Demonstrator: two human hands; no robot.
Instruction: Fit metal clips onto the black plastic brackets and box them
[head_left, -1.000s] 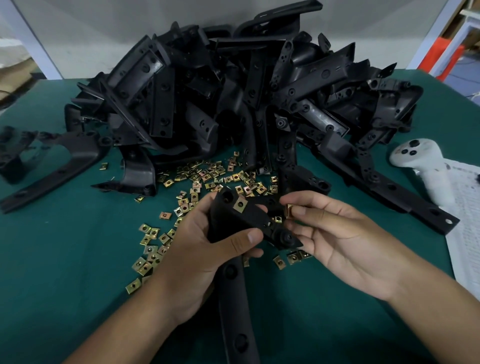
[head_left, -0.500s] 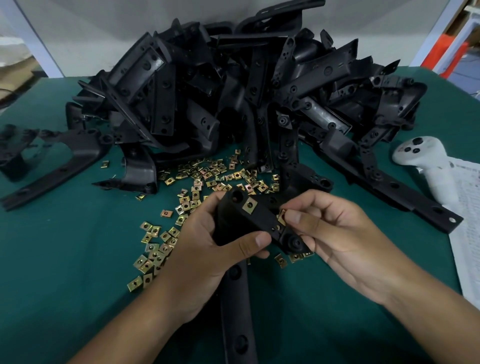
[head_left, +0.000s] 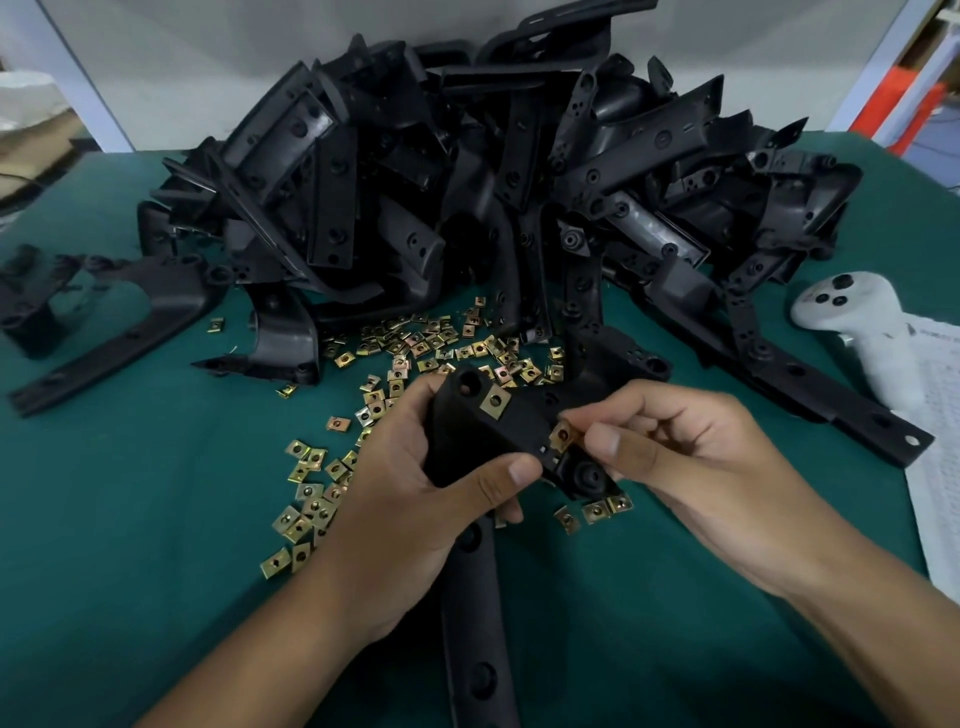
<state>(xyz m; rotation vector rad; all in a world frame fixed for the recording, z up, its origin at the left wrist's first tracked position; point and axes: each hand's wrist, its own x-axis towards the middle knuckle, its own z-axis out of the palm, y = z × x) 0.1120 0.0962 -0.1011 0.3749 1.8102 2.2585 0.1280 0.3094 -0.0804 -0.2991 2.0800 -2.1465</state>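
Both hands busy: left hand (head_left: 415, 499) grips bracket (head_left: 483, 441), right hand (head_left: 691, 467) pinches clip (head_left: 563, 435); pushed crooked, it may slip free.

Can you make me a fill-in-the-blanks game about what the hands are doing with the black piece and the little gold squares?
1. The left hand grips a ____ plastic bracket.
2. The right hand pinches a small metal ____ at the bracket's edge.
3. One fitted clip already sits on the bracket beside a round ____.
4. Loose clips lie scattered on the ____ table cover.

Missing words: black; clip; hole; green
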